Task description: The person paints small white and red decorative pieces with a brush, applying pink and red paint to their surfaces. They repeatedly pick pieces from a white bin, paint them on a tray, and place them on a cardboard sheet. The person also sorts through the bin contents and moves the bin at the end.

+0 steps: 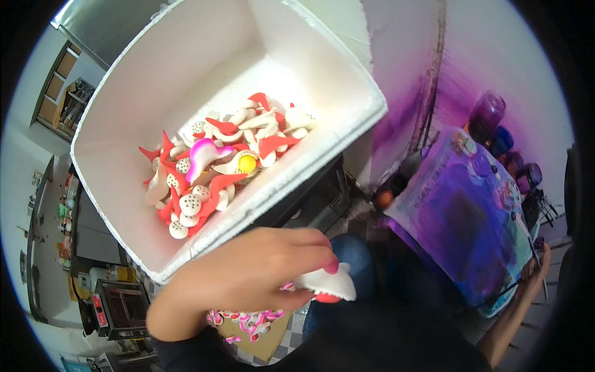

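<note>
My left hand (274, 267), in front of the foam box, holds a white shell-shaped piece (335, 283) with a scalloped edge and red inside. A large white foam box (158, 79) bears a heap of white, red and dotted moulded pieces (190, 204). One piece in the heap has a magenta edge (204, 153); another holds a yellow ball (247, 163). Far to the right, my right hand (534, 269) is at the edge of a paint-stained board. Its fingers are around a slender metal tool (545, 279), seemingly an airbrush; the grip is partly hidden.
Purple and blue paint covers the board (458, 218) at the right. Jars (486, 111) and thin tools (546, 207) stand along its far side. Magenta-edged pieces (255, 321) lie on cardboard (267, 346) below my left arm. A toaster oven (123, 307) is at the left.
</note>
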A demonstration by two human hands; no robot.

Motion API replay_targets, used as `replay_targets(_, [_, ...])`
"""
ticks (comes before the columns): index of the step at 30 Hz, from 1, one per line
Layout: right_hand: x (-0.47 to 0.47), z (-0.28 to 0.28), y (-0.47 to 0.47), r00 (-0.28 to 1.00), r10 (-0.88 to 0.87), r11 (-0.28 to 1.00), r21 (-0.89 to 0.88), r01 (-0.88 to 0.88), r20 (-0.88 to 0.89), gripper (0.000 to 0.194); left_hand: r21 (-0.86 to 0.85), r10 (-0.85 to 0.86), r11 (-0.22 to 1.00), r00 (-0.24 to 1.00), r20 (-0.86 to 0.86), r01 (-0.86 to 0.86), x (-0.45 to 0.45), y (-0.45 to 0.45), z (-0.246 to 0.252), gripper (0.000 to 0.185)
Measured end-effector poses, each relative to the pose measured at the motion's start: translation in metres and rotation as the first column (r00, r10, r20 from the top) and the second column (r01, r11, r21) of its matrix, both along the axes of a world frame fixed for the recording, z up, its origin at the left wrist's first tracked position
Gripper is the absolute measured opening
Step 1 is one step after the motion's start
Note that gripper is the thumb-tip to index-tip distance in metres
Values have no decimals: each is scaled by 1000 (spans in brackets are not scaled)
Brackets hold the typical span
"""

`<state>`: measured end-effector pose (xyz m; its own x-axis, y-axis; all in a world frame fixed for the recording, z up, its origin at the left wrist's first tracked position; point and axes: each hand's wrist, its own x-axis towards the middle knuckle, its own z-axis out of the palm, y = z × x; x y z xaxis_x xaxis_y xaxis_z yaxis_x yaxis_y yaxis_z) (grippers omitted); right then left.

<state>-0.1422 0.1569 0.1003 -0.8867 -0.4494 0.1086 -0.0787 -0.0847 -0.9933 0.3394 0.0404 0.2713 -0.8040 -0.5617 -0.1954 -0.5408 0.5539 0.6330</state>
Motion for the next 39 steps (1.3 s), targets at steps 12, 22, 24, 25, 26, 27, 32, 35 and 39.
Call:
replay_targets(12, [15,-3,45,947,312,942,-156,-298,77,34,281,-2,959,993,-116,35,-123,49,-221,61])
replay_targets(22, [25,-16,52,943,314,944,-138,-299,107,31,-94,168,983,976,138,-156,-144,92,-248,17])
replay_targets(24, [27,-19,54,944,284,955,-136,-263,167,31,-103,169,983,961,218,-150,-143,88,-242,16])
replay_targets(25, [28,-19,53,943,270,960,-137,-246,196,30,-111,172,983,951,256,-147,-142,85,-238,15])
replay_targets(26, [29,-19,54,936,283,956,-137,-258,209,29,-91,178,983,957,230,-161,-140,80,-239,15])
replay_targets(27, [29,-20,54,934,287,956,-131,-264,213,28,-34,176,984,961,214,-173,-138,73,-240,16])
replay_targets(32, [21,-17,67,924,322,946,-119,-303,205,25,643,470,719,866,-169,-265,-147,38,-219,14])
replay_targets(35, [11,-1,63,909,387,918,-150,-366,152,24,708,500,696,789,-358,-119,-193,21,-195,18])
replay_targets(39, [10,29,33,894,435,891,-193,-410,107,24,476,363,873,795,-486,-108,-253,-6,-199,23])
